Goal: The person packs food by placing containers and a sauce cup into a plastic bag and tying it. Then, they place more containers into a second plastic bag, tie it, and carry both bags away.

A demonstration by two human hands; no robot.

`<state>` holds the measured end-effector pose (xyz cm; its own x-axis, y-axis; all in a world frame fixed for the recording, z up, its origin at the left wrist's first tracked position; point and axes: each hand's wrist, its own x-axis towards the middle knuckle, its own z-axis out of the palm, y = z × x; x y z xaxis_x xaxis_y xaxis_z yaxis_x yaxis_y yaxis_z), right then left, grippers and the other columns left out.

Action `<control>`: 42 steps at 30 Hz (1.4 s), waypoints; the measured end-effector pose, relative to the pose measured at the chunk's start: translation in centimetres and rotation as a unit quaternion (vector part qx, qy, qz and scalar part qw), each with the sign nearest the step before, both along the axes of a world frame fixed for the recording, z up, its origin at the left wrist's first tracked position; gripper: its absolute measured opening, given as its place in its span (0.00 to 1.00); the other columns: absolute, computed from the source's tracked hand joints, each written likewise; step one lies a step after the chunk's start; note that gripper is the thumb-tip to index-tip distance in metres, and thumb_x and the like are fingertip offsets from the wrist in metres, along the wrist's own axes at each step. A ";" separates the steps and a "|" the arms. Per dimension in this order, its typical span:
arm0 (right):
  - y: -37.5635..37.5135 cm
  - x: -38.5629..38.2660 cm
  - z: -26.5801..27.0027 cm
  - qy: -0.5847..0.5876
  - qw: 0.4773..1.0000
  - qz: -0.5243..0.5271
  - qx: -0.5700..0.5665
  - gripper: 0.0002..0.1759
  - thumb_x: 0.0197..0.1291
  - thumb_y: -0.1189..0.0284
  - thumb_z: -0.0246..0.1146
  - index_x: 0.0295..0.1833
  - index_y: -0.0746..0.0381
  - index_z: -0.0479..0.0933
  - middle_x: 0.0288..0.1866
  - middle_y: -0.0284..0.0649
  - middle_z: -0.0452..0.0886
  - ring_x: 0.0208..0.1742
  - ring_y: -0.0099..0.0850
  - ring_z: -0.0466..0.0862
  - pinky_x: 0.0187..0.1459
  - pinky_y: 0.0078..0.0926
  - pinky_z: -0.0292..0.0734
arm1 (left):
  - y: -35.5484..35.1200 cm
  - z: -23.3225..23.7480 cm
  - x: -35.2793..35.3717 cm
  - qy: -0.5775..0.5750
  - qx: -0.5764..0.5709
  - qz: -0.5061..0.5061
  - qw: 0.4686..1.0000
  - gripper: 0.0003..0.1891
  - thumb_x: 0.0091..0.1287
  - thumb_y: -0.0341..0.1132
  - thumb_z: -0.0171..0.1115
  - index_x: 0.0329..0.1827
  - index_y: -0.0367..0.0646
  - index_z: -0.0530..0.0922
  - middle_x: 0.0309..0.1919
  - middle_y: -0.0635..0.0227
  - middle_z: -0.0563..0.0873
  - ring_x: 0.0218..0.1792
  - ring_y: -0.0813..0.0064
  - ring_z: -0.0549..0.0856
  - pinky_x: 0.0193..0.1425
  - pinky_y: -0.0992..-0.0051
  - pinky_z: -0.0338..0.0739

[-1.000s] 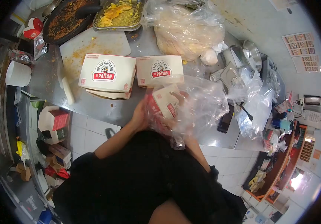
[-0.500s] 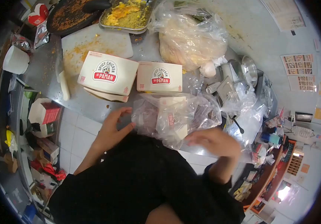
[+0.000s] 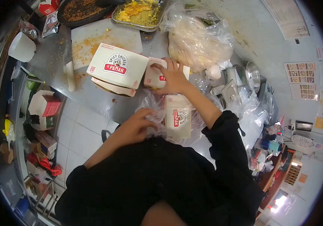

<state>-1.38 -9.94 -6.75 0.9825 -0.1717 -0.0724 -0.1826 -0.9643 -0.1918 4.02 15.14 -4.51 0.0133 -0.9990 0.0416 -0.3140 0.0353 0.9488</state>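
My right hand (image 3: pixel 175 78) reaches over a small white takeaway box (image 3: pixel 152 67), fingers spread across its lid and thumb at the near side. My left hand (image 3: pixel 137 126), fingers curled, is at the left edge of a clear plastic bag (image 3: pixel 148 101). Another takeaway box (image 3: pixel 178 126) lies in the bag's opening, its printed lid turned sideways and facing up. Left of the small box, a larger printed box (image 3: pixel 133 66) sits on top of another box (image 3: pixel 110 87).
A knife (image 3: pixel 70 77) lies beside a crumb-covered cutting board (image 3: pixel 82 41). Behind are a tray of yellow food (image 3: pixel 139 13) and a large bag of pale food (image 3: pixel 199 43). White bowls (image 3: pixel 22 47) stand left; metal containers (image 3: pixel 231 90) crowd the right. The counter's near edge drops to floor tiles.
My right hand has moved from the bag's right side up onto the small box. The plastic no longer covers the lower box's lid. My left hand has shifted right to the bag's edge.
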 end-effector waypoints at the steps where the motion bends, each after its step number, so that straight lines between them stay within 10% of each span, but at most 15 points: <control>1: -0.1 -0.2 -0.3 -0.023 1.000 0.006 0.002 0.55 0.23 0.49 0.75 0.66 0.43 0.64 0.67 0.52 0.56 0.69 0.50 0.55 0.64 0.58 0.48 | 1.0 0.1 0.7 0.030 0.028 0.000 0.999 0.26 0.41 0.14 0.52 0.43 0.46 0.83 0.56 0.58 0.73 0.61 0.57 0.70 0.62 0.66 0.66; 5: 0.2 -0.9 -0.9 -0.057 0.998 0.041 -0.002 0.53 0.23 0.49 0.74 0.65 0.43 0.66 0.67 0.52 0.57 0.69 0.49 0.55 0.63 0.58 0.47 | 2.8 0.2 0.1 0.179 0.182 -0.003 0.967 0.27 0.41 0.15 0.49 0.44 0.47 0.83 0.56 0.61 0.74 0.58 0.62 0.74 0.60 0.70 0.68; 17: -2.3 -1.2 -0.1 -0.029 0.999 0.000 0.041 0.50 0.28 0.49 0.73 0.65 0.34 0.64 0.60 0.53 0.65 0.63 0.52 0.63 0.62 0.57 0.52 | 0.4 1.0 0.4 0.135 0.022 0.042 0.990 0.28 0.33 0.20 0.46 0.42 0.39 0.83 0.52 0.55 0.77 0.56 0.62 0.75 0.65 0.66 0.65; 29: -6.7 -5.0 6.2 -0.165 0.973 -0.021 0.163 0.45 0.31 0.59 0.72 0.64 0.41 0.67 0.58 0.55 0.66 0.59 0.54 0.67 0.61 0.46 0.60 | 0.3 -2.9 1.7 0.438 0.176 0.192 0.861 0.33 0.38 0.17 0.48 0.55 0.35 0.75 0.55 0.61 0.75 0.56 0.66 0.77 0.53 0.65 0.81; 33: -3.5 -5.3 12.1 -0.109 0.993 0.016 0.041 0.47 0.31 0.63 0.71 0.65 0.53 0.66 0.63 0.55 0.64 0.65 0.53 0.64 0.63 0.41 0.61 | -0.4 -2.2 1.1 0.346 0.092 0.214 0.909 0.39 0.35 0.16 0.46 0.60 0.36 0.72 0.62 0.61 0.71 0.66 0.65 0.67 0.68 0.62 0.64; 38: 0.9 -8.3 18.8 -0.044 0.956 0.126 0.262 0.46 0.31 0.60 0.73 0.63 0.63 0.69 0.68 0.50 0.61 0.64 0.48 0.67 0.62 0.40 0.62 | -1.3 1.7 1.6 0.323 0.001 0.166 0.932 0.45 0.33 0.17 0.44 0.67 0.37 0.65 0.67 0.61 0.66 0.72 0.67 0.57 0.75 0.67 0.37; 42: 5.6 -12.5 15.5 0.107 0.800 -0.165 0.568 0.51 0.38 0.65 0.74 0.71 0.53 0.59 0.71 0.40 0.58 0.65 0.37 0.65 0.62 0.34 0.62 | -2.4 3.4 2.0 0.358 -0.074 0.108 0.925 0.46 0.35 0.19 0.45 0.69 0.38 0.61 0.69 0.62 0.63 0.73 0.67 0.55 0.75 0.65 0.40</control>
